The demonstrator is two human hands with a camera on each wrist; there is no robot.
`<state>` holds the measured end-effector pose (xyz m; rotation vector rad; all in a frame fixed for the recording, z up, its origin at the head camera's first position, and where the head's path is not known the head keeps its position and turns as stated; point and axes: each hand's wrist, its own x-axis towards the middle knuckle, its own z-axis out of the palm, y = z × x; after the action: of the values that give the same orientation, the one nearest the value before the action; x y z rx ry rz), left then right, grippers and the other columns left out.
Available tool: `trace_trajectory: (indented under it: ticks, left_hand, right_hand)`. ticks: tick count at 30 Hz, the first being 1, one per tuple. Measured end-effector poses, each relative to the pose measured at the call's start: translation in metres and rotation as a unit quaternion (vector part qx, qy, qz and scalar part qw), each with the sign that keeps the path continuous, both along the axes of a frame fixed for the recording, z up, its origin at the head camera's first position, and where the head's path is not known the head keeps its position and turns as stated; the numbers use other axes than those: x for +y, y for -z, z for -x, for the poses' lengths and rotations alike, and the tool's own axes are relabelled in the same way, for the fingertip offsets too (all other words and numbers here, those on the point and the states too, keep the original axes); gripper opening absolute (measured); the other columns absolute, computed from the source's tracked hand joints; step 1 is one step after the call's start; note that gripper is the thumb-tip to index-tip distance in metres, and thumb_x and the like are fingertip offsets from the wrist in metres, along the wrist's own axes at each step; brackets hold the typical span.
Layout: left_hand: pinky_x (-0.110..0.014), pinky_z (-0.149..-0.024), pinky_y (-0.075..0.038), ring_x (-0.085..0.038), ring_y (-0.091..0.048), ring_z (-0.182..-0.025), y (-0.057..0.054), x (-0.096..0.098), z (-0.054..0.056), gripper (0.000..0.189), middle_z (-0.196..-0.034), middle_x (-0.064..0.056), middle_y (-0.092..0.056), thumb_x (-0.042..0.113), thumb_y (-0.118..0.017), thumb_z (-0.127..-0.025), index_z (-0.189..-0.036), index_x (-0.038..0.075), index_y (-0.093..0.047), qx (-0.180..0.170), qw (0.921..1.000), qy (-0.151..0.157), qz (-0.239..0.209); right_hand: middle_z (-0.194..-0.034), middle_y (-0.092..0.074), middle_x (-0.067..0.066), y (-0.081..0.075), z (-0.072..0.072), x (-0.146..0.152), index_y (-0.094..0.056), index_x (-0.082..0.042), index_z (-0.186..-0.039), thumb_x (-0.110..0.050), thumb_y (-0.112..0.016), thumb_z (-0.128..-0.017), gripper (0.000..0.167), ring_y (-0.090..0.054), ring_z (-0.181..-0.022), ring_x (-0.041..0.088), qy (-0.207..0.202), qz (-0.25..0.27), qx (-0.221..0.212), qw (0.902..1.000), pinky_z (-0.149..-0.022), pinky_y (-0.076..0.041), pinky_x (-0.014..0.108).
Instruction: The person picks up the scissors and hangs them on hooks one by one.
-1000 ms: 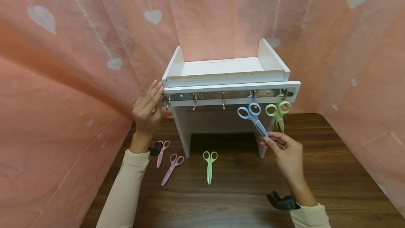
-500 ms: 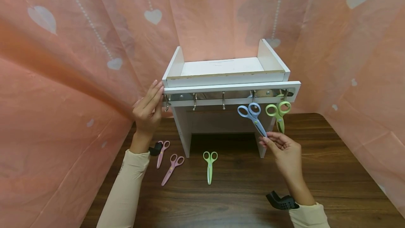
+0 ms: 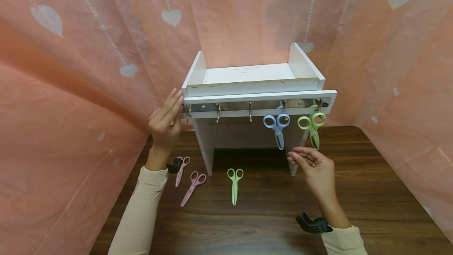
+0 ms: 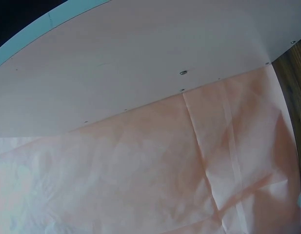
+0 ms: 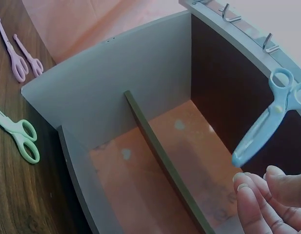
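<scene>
1. The blue scissors [image 3: 278, 131] hang by a loop at the second hook [image 3: 284, 105] from the right on the white rail [image 3: 231, 98], blades pointing down. Nothing but that hook appears to bear their weight.
2. The right hand [image 3: 316, 167] holds nothing: its fingers are loosely bent, thumb near the fingertips, just below the blades. The right wrist view shows a gap between the blade tip and the fingertips.
3. The left hand [image 3: 165, 119] lies with extended fingers against the left end of the rail, beside the white shelf unit [image 3: 253, 88]. It grasps nothing that shows, and probably steadies the unit.
4. At the rightmost hook hang the yellow-green scissors [image 3: 312, 126], next to the blue pair and apart from it.
5. On the tabletop [image 3: 269, 215] lie the light green scissors [image 3: 234, 188], in front of the unit, and to their left the nearer pink scissors [image 3: 192, 187] and the farther pink scissors [image 3: 180, 174], the latter partly behind the left wrist's camera.
6. The step in hand looks like the end of hanging the blue pair.
7. The next move would seem to call for drawing the right hand clear without knocking the blades, then reaching to the tabletop for another pair, perhaps the light green one, while the left hand keeps the rail steady.
</scene>
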<state>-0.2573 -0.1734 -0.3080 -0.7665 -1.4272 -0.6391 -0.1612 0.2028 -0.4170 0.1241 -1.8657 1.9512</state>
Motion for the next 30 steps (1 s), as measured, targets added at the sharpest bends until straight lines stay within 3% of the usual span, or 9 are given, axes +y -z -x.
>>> trace_trajectory:
  ticks: [14,18,22,30]
  left_hand:
    - [-0.039,-0.061,-0.046,-0.036,-0.071,-0.108,-0.001,0.000,-0.001,0.029,-0.113,-0.017,-0.074,-0.016,-0.075,-0.080,-0.106,-0.005,-0.077,-0.002,1.0000,-0.001,-0.001]
    - [-0.037,-0.078,-0.057,-0.037,-0.071,-0.108,0.001,-0.001,0.001,0.028,-0.114,-0.017,-0.074,-0.016,-0.075,-0.081,-0.107,-0.005,-0.077,-0.004,1.0000,0.003,0.003]
    - [-0.032,-0.092,-0.056,-0.037,-0.070,-0.109,0.002,-0.003,0.003,0.028,-0.114,-0.017,-0.074,-0.015,-0.075,-0.082,-0.108,-0.005,-0.077,-0.006,0.9999,0.007,0.006]
    - [-0.040,-0.064,-0.050,-0.038,-0.071,-0.106,0.002,-0.002,0.002,0.029,-0.112,-0.017,-0.074,-0.016,-0.076,-0.079,-0.106,-0.004,-0.078,0.003,1.0000,-0.002,0.000]
  right_hand:
    - [-0.090,-0.077,0.013,0.003,0.000,-0.001,-0.068,0.016,-0.107,0.003,-0.069,-0.094,0.019,-0.076,-0.077,0.016,-0.003,0.001,-0.012,0.9999,-0.073,-0.060,0.030]
    - [-0.090,-0.077,0.012,0.005,-0.001,-0.003,-0.068,0.016,-0.107,0.003,-0.069,-0.094,0.018,-0.076,-0.077,0.016,-0.005,0.005,-0.012,0.9999,-0.072,-0.060,0.029]
    - [-0.090,-0.077,0.011,0.008,-0.002,-0.004,-0.068,0.015,-0.106,0.002,-0.069,-0.094,0.018,-0.075,-0.077,0.016,-0.004,-0.004,-0.016,0.9999,-0.072,-0.060,0.029]
    - [-0.090,-0.077,0.012,0.014,-0.007,-0.007,-0.069,0.013,-0.107,-0.004,-0.070,-0.095,0.021,-0.075,-0.077,0.014,0.001,-0.035,-0.037,0.9987,-0.071,-0.060,0.028]
